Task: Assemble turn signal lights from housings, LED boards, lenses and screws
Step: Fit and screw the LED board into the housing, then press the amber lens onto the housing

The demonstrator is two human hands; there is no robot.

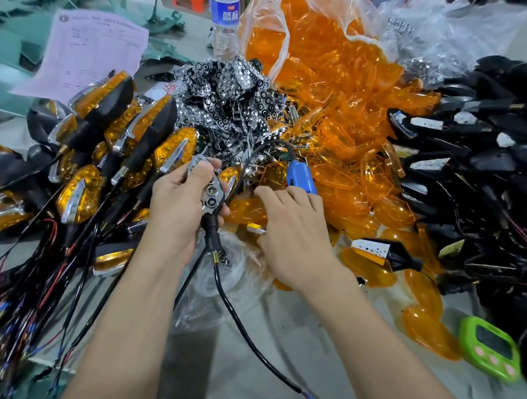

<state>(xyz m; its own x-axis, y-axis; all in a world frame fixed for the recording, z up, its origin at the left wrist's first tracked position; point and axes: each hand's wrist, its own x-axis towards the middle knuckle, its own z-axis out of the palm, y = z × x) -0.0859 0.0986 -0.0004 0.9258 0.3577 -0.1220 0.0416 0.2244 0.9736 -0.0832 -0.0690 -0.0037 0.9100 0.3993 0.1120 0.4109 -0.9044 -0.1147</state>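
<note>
Housing point(211, 230) of black plastic sat upright in our left hand point(176, 204), just above the near middle of the table point(279, 337). Our fingers were curled round its body, and the thumb pressed on the chrome reflector point(212, 193) seated in its open face. The reflector was mirror-bright and dotted with round cups. From the ribbed stem a black cable point(249, 339) trailed toward us, ending in bare red and blue wires.

Our right hand point(291, 228) lay just beside it, knuckles up, with its fingers bent down onto loose orange lenses point(363, 186). We could not tell whether they had hold of one. A blue tool point(301, 177) stood just beyond the knuckles, its dark cord looping upward.

Behind that, a clear plastic bag point(282, 47) slumped open and spilled more of the lenses, glossy, translucent and teardrop-shaped. A second clear bag point(433, 28) at the far right held small shiny pieces we could not make out.

Spare reflectors point(225, 90) made a glittering heap in the middle. Finished lights point(79, 195), amber with chrome trim, lay in a pile on the left with their wires tangled. Black housings point(487, 156) carrying white LED boards point(429, 163) were heaped on the right.

A clear bottle point(224, 14) stood upright at the back, pink paper point(90, 50) lay to its left, and a green timer point(489, 348) lay near our right forearm.
</note>
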